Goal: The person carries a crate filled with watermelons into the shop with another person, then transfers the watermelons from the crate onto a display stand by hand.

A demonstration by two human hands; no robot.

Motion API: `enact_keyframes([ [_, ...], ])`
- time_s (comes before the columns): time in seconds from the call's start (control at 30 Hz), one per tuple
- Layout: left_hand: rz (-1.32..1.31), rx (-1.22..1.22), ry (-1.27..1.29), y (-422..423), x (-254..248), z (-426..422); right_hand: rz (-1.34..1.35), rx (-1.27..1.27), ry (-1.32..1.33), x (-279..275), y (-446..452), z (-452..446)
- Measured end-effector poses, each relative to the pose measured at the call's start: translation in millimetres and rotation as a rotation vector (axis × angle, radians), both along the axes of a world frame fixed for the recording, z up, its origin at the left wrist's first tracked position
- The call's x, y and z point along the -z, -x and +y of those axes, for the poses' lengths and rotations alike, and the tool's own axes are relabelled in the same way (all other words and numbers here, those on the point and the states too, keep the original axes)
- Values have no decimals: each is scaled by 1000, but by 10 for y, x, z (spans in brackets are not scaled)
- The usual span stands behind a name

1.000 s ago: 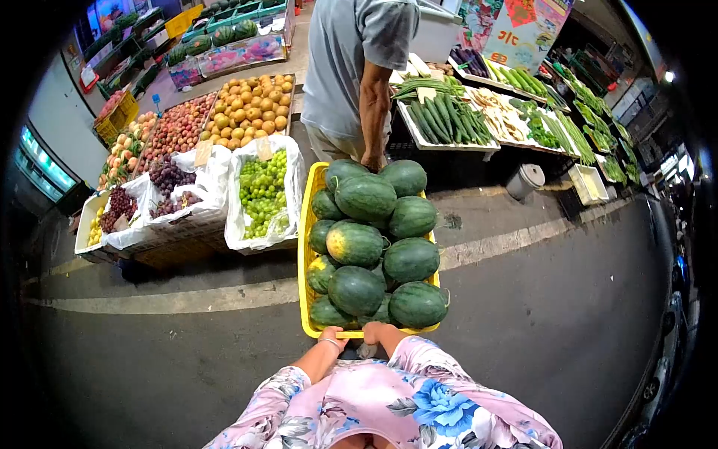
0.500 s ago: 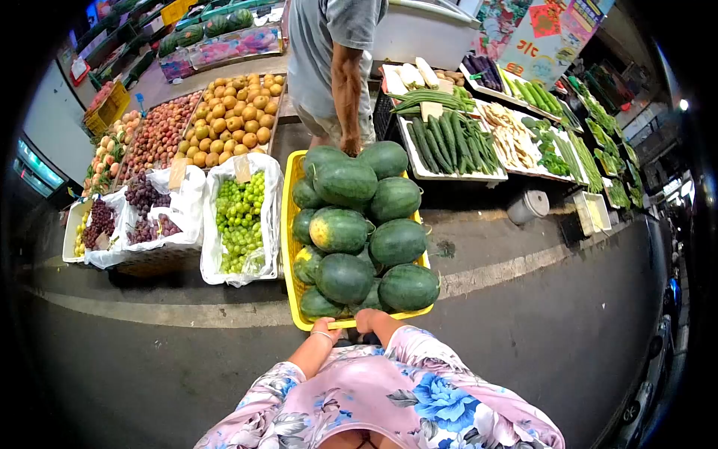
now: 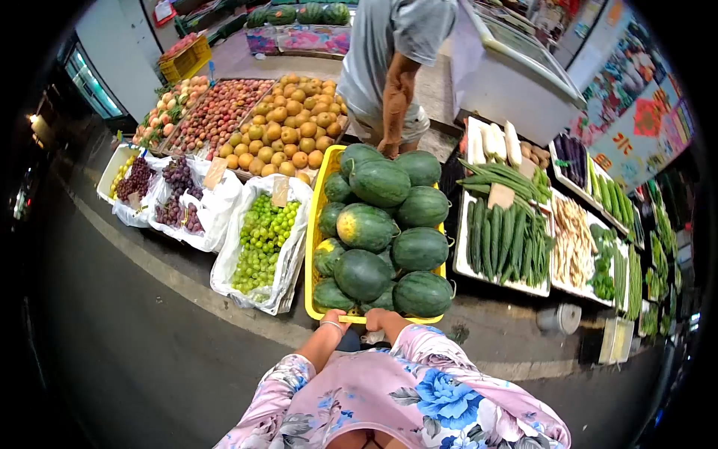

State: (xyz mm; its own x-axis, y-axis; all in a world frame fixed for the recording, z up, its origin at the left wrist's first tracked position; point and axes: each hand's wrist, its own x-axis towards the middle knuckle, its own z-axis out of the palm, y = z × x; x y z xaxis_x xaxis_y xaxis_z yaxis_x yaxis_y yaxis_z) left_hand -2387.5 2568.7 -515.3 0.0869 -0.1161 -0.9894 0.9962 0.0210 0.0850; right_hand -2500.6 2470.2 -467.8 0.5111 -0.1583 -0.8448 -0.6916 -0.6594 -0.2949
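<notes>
Crate [image 3: 310, 273] is advancing between grapes [image 3: 262, 245] and cucumbers [image 3: 502, 238]. Left hand [image 3: 334, 318] and right hand [image 3: 376, 320] are gripping its rim; tilting could be spilling watermelons [image 3: 380, 183].

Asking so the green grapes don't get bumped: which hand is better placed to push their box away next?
Probably the left hand: it is nearer the green grapes, on its own side of the basket. Both it and the right hand hold the near rim, though.

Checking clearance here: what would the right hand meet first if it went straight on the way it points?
The right hand would meet the near rim of the yellow crate, which it touches; past that, probably the piled watermelons, though depth is hard to judge.
</notes>
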Motion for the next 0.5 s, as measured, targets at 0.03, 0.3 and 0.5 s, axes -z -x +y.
enact_keyframes([
  [0.03, 50, -20, 16, -61, -46, -166, 6, 0, -25, 39, -48, -170],
  [0.3, 54, 40, 128, -493, 608, -1207, 2, 14, -3, 290, -477, -1287],
  [0.5, -87, 186, -17, -776, -63, -2083, -18, 74, -14, 228, -731, -2074],
])
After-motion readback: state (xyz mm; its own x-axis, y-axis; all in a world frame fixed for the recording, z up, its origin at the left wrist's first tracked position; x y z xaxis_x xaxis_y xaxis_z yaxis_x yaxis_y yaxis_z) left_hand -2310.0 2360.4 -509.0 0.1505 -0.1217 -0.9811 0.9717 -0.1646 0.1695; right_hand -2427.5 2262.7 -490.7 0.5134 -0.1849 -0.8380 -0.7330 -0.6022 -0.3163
